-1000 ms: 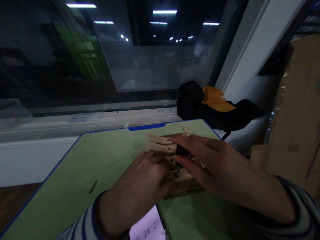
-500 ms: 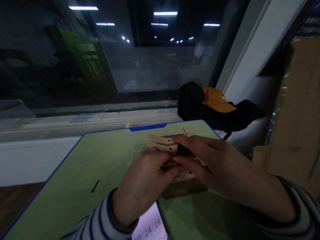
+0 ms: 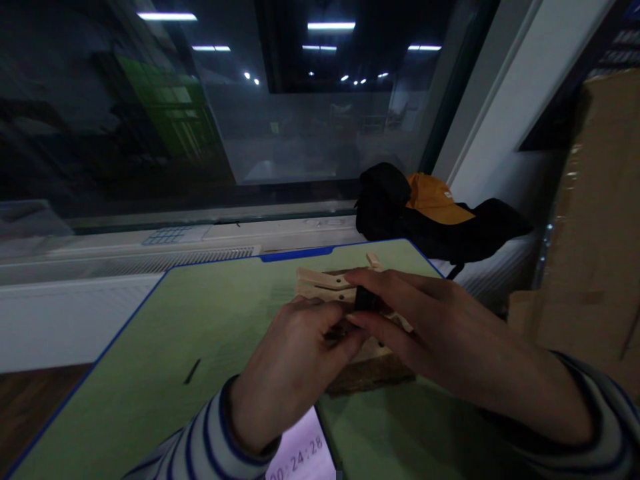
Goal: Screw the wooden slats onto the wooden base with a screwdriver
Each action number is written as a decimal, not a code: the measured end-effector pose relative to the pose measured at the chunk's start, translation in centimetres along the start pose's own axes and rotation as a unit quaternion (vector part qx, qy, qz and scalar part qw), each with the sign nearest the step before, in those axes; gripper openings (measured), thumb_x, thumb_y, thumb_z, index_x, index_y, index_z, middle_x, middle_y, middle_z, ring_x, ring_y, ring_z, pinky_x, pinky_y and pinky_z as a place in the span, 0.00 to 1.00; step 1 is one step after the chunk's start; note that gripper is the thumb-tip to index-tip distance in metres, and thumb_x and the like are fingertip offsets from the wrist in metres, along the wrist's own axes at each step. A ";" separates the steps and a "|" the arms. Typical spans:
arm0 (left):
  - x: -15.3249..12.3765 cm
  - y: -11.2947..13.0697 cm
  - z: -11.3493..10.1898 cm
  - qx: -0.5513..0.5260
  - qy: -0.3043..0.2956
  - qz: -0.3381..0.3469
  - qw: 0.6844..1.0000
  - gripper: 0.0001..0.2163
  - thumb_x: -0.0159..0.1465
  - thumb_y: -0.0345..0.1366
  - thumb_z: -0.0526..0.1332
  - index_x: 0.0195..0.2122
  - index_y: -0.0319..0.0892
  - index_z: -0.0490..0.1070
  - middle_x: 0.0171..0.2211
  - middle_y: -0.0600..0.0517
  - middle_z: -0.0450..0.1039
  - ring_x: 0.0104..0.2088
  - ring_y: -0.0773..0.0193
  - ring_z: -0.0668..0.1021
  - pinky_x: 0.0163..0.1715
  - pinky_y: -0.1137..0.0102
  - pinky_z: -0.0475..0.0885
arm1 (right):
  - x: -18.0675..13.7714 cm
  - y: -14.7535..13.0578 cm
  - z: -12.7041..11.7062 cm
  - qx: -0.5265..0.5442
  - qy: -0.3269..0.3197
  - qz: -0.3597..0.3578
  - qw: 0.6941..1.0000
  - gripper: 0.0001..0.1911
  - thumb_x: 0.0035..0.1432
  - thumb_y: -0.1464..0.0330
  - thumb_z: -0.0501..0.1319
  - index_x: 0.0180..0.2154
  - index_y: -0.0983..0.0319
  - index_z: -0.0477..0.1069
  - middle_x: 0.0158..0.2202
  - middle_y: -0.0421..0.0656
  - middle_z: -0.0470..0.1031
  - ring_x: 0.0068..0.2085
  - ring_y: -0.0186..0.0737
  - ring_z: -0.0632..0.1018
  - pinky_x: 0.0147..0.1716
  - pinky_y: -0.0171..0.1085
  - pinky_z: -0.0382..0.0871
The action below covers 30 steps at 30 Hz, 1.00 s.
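A stack of pale wooden strips (image 3: pixel 324 283) rests on a thicker wooden block (image 3: pixel 373 368) on the green mat (image 3: pixel 150 373). My right hand (image 3: pixel 445 340) reaches over the wood, its fingers pinched on a small black part (image 3: pixel 364 301) that sits on the strips. My left hand (image 3: pixel 295 367) is curled, its fingertips pinched beside that black part and pressed against the right hand's fingers; what they hold is hidden. Both wrists wear striped sleeves.
A phone (image 3: pixel 300 453) showing a timer lies at the mat's near edge. A small dark screw (image 3: pixel 192 371) lies on the mat to the left. A black bag with an orange cap (image 3: pixel 435 200) sits on the windowsill. Cardboard boxes (image 3: pixel 595 220) stand at the right.
My left hand has moved up and right from beside the block, its fingertips now meeting my right hand's fingers at the black part. The right hand has hardly moved.
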State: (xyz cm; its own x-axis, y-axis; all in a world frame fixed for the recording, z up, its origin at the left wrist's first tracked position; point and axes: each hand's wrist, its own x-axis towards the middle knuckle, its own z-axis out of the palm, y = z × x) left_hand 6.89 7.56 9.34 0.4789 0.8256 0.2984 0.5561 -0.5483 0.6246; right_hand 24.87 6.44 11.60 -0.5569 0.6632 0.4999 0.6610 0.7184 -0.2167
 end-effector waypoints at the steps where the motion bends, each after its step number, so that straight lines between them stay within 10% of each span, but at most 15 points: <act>1: 0.0 0.0 0.0 -0.002 0.002 0.004 1.000 0.05 0.60 0.29 0.61 0.29 0.42 0.75 0.30 0.54 0.79 0.30 0.65 0.78 0.31 0.72 0.68 | 0.0 0.0 0.0 0.000 -0.001 0.001 1.000 0.20 0.63 0.69 0.57 0.56 0.63 0.61 0.48 0.44 0.76 0.47 0.35 0.78 0.46 0.33 0.73; 30: 0.1 0.3 0.2 0.020 -0.005 -0.002 1.000 0.05 0.60 0.29 0.62 0.28 0.40 0.76 0.28 0.52 0.79 0.30 0.63 0.79 0.29 0.71 0.68 | -0.2 0.0 -0.1 -0.029 -0.002 -0.031 0.999 0.20 0.65 0.70 0.54 0.57 0.64 0.59 0.50 0.46 0.75 0.49 0.35 0.77 0.48 0.33 0.72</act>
State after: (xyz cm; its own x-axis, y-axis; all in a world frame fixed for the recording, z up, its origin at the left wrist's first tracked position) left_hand 7.25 7.48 9.40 0.4838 0.8262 0.2887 0.5846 -0.5506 0.5958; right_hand 25.02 6.32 11.59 -0.6000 0.6181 0.5079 0.6530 0.7451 -0.1355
